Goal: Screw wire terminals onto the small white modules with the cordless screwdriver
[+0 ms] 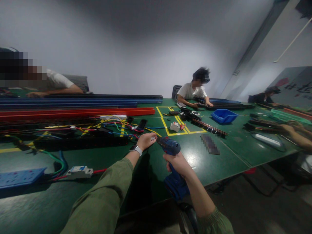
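Note:
My right hand (179,162) is wrapped around the handle of a blue cordless drill (170,146), its battery low near the table edge. The drill's nose points left, towards my left hand (146,141). Fingers of that hand are closed on a small whitish part (153,138) right at the drill tip. Whether the bit touches the part cannot be told. Just beyond my left hand, a yellow wire (156,131) and other coloured wires run to a black strip (83,143). A dark box-shaped piece (142,124) lies among the wires.
A blue power strip (21,178) and a white circuit breaker (80,172) lie at left. Red (73,113) and blue rails stretch behind the wires. Another breaker (175,126) lies inside yellow tape. A blue bin (223,116) stands farther right. Several co-workers sit around the green table (234,159).

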Tool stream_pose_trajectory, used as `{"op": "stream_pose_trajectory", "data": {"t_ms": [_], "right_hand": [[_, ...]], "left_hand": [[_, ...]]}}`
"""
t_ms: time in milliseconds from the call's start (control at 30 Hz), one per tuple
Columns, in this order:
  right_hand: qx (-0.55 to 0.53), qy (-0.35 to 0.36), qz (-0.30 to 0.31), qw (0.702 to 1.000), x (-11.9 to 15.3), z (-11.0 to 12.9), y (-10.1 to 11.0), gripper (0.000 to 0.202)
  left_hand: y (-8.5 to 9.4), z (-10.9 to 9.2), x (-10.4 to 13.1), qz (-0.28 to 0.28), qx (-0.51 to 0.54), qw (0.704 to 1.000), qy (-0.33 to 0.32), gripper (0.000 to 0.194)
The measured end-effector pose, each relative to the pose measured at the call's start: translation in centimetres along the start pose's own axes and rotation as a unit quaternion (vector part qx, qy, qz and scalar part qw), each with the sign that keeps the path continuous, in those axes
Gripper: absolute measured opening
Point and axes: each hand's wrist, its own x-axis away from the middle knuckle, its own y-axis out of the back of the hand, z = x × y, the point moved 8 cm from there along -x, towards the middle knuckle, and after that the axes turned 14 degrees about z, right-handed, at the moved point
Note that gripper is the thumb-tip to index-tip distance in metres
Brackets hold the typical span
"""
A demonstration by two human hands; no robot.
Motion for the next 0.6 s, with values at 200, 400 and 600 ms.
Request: {"op": "stream_pose_trajectory", "data": {"t_ms": [200,400,600], "right_hand": [[0.005,0.001,0.002,1.000,0.08,-0.01,0.13,0.031],[0.003,0.001,0.007,1.000,0.03,0.07,0.07,0.037],[-0.004,-0.009,0.000,1.000,0.20,0.03,0.06,0.039]], "left_hand": [[0.00,-0.05,0.04,0.002,0.005,1.000,0.001,0.028],[0.14,-0.25,0.02,0.003,0.002,1.000,-0.001,0.027],[0.30,-0.39,0.10,-0.002,-0.008,1.000,-0.002,0.027]]}}
